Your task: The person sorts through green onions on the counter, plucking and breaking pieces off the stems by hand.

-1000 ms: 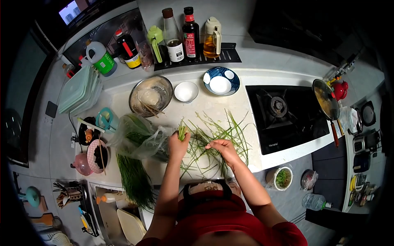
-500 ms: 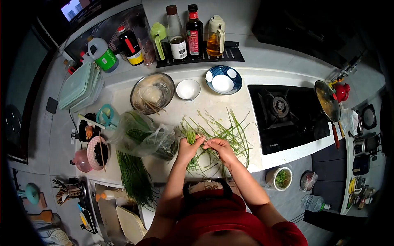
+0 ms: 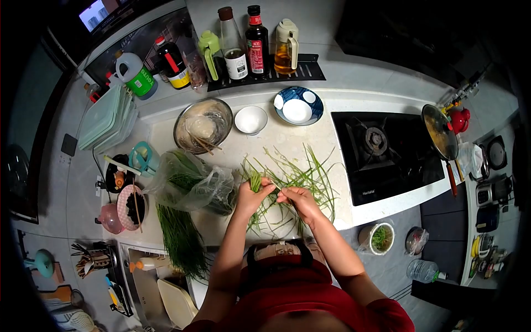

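Observation:
My left hand [image 3: 250, 198] is closed around a small bunch of garlic chives [image 3: 255, 181], whose cut ends poke up over the fingers. Close by on the right, my right hand [image 3: 300, 202] pinches the pale end of a chive stalk that runs between both hands. Loose chives [image 3: 318, 185] lie scattered on the counter behind and around the hands. To the left, a clear plastic bag [image 3: 213, 185] holds more greens, and a thick bundle of dark green chives [image 3: 180, 238] hangs from it toward the sink.
Behind the hands stand a metal bowl [image 3: 221, 113] with dough and chopsticks, a white bowl [image 3: 251, 120] and a blue patterned bowl [image 3: 312, 114]. A gas stove [image 3: 398, 166] is at right. A bin [image 3: 362, 239] with green scraps stands on the floor below.
My hands have moved slightly apart, and a pale stalk end now shows between them. The whole view has shifted a little. My left hand keeps its bunch.

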`<state>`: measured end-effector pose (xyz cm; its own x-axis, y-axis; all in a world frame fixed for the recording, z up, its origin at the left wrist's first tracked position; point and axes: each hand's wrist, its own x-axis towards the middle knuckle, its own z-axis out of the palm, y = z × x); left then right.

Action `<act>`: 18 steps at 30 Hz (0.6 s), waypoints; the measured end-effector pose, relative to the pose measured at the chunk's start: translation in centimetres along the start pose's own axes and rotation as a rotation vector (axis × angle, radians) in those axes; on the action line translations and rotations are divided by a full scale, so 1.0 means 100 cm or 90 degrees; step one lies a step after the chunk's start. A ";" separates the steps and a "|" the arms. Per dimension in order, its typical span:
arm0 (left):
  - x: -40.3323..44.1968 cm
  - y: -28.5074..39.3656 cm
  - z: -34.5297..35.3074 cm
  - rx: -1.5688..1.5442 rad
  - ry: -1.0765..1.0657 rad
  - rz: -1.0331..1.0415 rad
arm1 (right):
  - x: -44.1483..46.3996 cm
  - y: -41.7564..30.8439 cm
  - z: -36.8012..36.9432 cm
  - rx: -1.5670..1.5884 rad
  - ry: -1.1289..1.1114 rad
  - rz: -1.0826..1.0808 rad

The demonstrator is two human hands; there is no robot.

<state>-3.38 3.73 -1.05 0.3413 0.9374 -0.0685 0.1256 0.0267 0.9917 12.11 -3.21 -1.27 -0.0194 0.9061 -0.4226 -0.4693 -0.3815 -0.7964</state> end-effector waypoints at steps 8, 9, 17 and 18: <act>0.004 0.004 -0.011 0.039 0.070 -0.033 | -0.007 -0.001 -0.003 -0.051 0.042 -0.015; 0.003 0.004 -0.009 0.044 0.051 -0.018 | -0.007 -0.001 -0.002 -0.055 0.042 -0.018; 0.005 -0.022 -0.003 0.044 0.145 -0.017 | -0.007 0.010 -0.011 -0.110 0.050 -0.037; 0.007 -0.021 -0.005 0.054 0.139 -0.054 | -0.005 0.015 -0.015 -0.102 0.087 -0.041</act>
<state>-3.93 4.48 -3.16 0.1181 0.9861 -0.1166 0.2265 0.0875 0.9701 12.69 -4.48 -2.94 0.1311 0.9003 -0.4151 -0.3190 -0.3581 -0.8775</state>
